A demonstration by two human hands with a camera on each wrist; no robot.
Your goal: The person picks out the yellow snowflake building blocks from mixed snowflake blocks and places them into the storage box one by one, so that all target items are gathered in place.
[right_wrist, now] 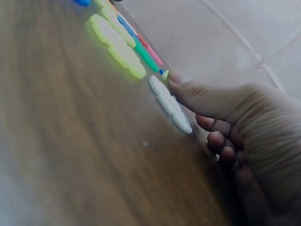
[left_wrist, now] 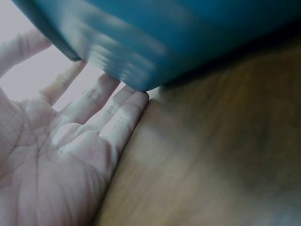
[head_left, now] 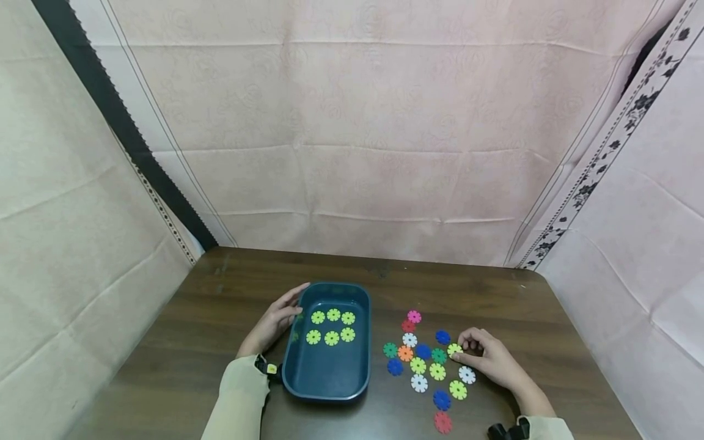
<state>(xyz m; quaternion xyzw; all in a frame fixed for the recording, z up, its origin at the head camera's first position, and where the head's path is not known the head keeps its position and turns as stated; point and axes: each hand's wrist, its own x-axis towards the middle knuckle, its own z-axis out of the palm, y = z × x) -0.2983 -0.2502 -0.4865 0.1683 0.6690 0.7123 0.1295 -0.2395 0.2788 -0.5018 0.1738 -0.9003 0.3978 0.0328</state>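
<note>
A deep blue tray (head_left: 327, 382) stands left of centre on the table, with several yellow-green snowflake discs (head_left: 332, 338) lying in two rows inside. My left hand (head_left: 277, 318) is at its left side, and in the left wrist view the straight fingers (left_wrist: 124, 117) touch the outer wall. On the right, my right hand (head_left: 489, 357) pinches a yellow-green snowflake disc (head_left: 454, 349) between thumb and fingers. In the right wrist view only a sliver of that disc (right_wrist: 165, 75) shows past the thumb. A white disc (head_left: 467, 374) lies close by that hand.
Loose discs spread between tray and right hand: blue (head_left: 442, 400), green (head_left: 390, 349), orange (head_left: 405, 353), red (head_left: 442, 422), pink (head_left: 414, 316), white (head_left: 419, 383) and yellow-green (head_left: 458, 390). Pale cloth (head_left: 352, 134) hangs behind the brown table (head_left: 264, 269) and at both sides.
</note>
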